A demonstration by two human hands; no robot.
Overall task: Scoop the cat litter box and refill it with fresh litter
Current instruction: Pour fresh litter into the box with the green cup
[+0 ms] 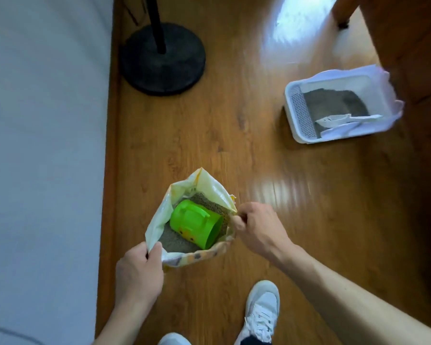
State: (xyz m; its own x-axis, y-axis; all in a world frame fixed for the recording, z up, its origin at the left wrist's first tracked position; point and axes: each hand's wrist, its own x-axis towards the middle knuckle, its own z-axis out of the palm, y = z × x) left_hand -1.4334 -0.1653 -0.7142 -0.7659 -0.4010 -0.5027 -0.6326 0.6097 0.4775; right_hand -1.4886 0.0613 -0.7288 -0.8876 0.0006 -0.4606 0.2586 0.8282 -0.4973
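Your left grip (138, 266) pinches the near-left rim of the litter bag (159, 220); your right grip (255, 226) pinches its right rim, pulling the mouth wide. Inside, a green scoop cup (197, 224) lies tilted on grey litter (174, 241). Well apart, up right on the wooden floor (234, 120), sits the white litter box (339, 105) with a white scoop (339, 119) in it. A black stand base (163, 59) is up left; your white shoe (261, 310) is near the bag.
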